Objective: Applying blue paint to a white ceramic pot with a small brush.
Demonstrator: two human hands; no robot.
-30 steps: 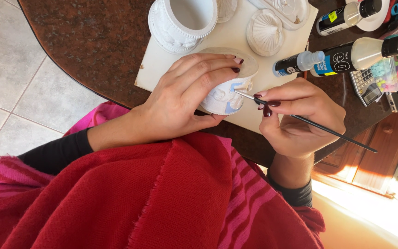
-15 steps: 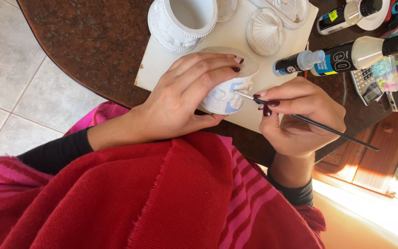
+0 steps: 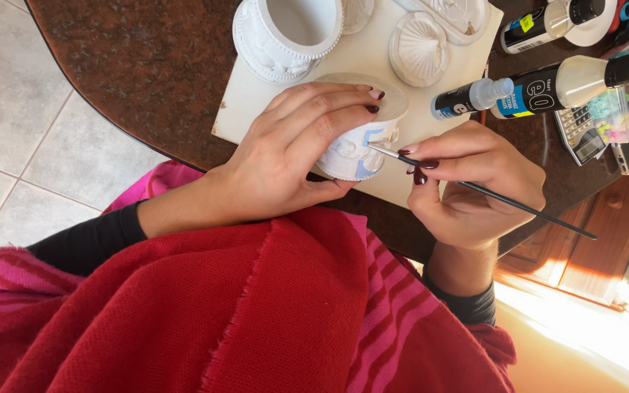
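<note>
From the head camera, your left hand [image 3: 293,156] wraps the small white pot [image 3: 358,142], steadying it on the white board [image 3: 373,54]. Your right hand [image 3: 475,185] pinches a thin brush [image 3: 489,191], tip touching the pot's blue patch. An empty larger white pot [image 3: 289,33] stands behind. Two paint bottles [image 3: 475,98] lie on the brown stone tabletop [image 3: 140,65], above the tiled floor [image 3: 16,138].

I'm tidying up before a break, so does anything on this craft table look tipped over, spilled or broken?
No spill or damage shows. Two paint bottles lie on their sides by the white board, caps on. The left hand holds a small white pot; the right hand touches a thin brush to it.
</note>
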